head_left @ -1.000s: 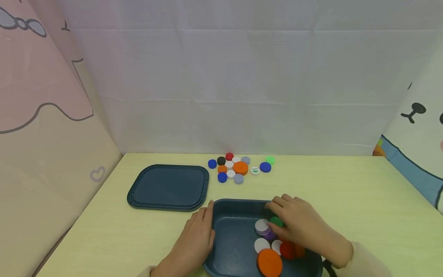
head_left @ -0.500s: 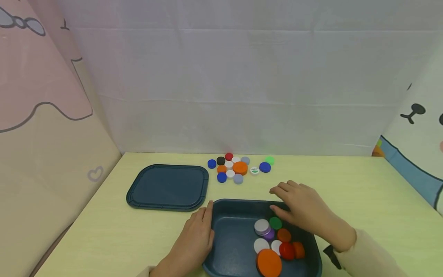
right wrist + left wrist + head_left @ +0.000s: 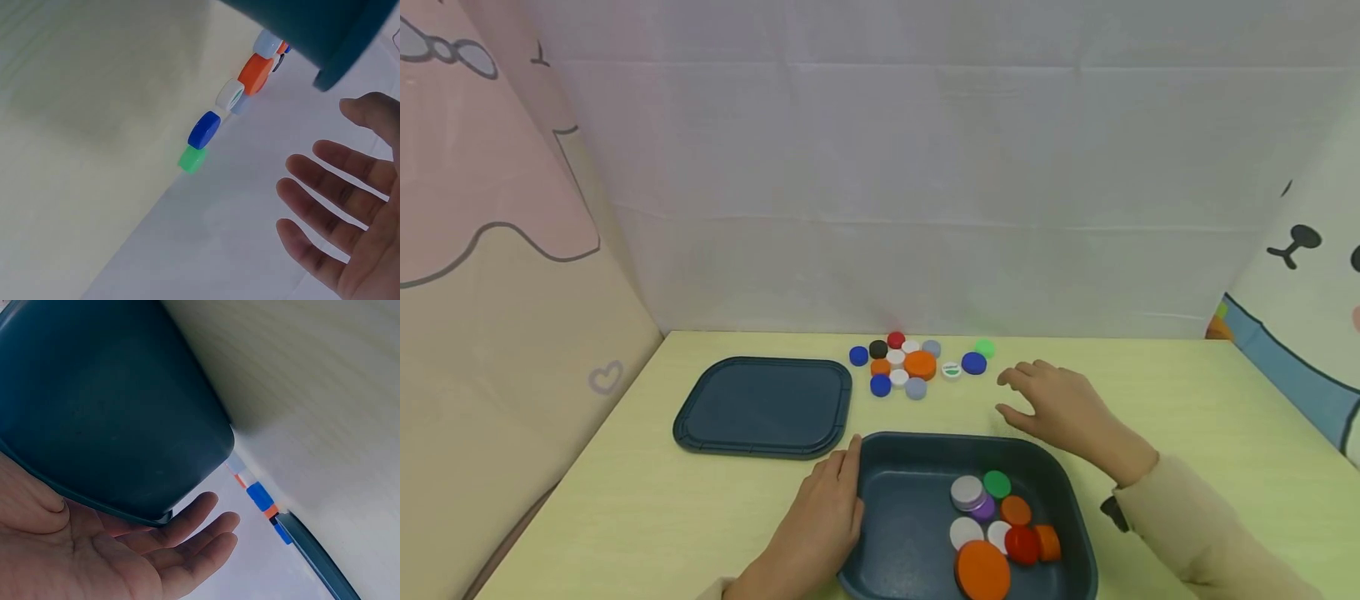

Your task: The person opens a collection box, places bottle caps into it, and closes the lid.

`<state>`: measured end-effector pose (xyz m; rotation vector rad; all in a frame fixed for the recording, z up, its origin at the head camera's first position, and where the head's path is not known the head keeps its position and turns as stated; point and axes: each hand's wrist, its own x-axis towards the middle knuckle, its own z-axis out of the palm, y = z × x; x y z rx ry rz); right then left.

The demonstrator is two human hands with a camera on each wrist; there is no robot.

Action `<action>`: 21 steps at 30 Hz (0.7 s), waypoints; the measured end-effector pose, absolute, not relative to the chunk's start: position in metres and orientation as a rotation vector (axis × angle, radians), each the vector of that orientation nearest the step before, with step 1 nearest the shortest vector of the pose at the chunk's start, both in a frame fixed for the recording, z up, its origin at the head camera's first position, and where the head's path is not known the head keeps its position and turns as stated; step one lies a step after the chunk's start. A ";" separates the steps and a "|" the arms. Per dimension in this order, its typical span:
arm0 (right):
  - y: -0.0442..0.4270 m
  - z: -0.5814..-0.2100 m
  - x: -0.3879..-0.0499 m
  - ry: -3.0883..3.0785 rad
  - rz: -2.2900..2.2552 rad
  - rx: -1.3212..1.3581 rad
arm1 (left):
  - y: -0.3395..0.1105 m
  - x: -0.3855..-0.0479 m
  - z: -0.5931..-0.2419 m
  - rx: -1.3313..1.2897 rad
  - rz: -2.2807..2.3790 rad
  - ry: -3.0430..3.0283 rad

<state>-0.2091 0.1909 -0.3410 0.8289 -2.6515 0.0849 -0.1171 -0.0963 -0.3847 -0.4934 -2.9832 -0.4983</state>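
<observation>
A dark blue box (image 3: 917, 437) stands at the front of the table, holding several bottle caps in white, purple, green, red and orange, among them a large orange cap (image 3: 982, 570). My left hand (image 3: 818, 518) rests against the box's left rim, its fingers extended along it; in the left wrist view the fingers (image 3: 194, 562) look relaxed. Past the box's far right corner, my right hand (image 3: 1063, 412) hovers over the table, holding nothing. Its fingers are spread in the right wrist view. More caps lie beyond, with a blue cap (image 3: 973, 362) nearest the right hand.
Left of the caps at the back lies a dark blue lid (image 3: 763, 407), flat on the table (image 3: 1187, 417). A light green cap (image 3: 985, 348) and a big orange cap (image 3: 920, 365) belong to the back group. A pale curtain (image 3: 925, 167) closes off the rear.
My right hand has risen from over the caps in the box and moved back past its far right corner, uncovering the orange and red caps. The left hand stays at the rim.
</observation>
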 end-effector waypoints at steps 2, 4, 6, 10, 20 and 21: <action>0.192 -0.342 -0.214 -2.678 0.095 0.815 | -0.096 -0.116 -0.384 -0.497 -0.500 -2.983; 0.193 -0.343 -0.219 -2.704 0.099 0.799 | -0.096 -0.116 -0.384 -0.497 -0.505 -2.986; 0.194 -0.345 -0.225 -2.725 0.105 0.790 | -0.096 -0.116 -0.384 -0.499 -0.507 -2.986; 0.194 -0.350 -0.235 -2.759 0.104 0.783 | -0.097 -0.116 -0.383 -0.498 -0.510 -2.986; 0.197 -0.362 -0.262 -2.821 0.085 0.770 | -0.097 -0.117 -0.386 -0.495 -0.521 -2.982; 0.197 -0.363 -0.265 -2.836 0.081 0.765 | -0.097 -0.117 -0.386 -0.496 -0.518 -2.981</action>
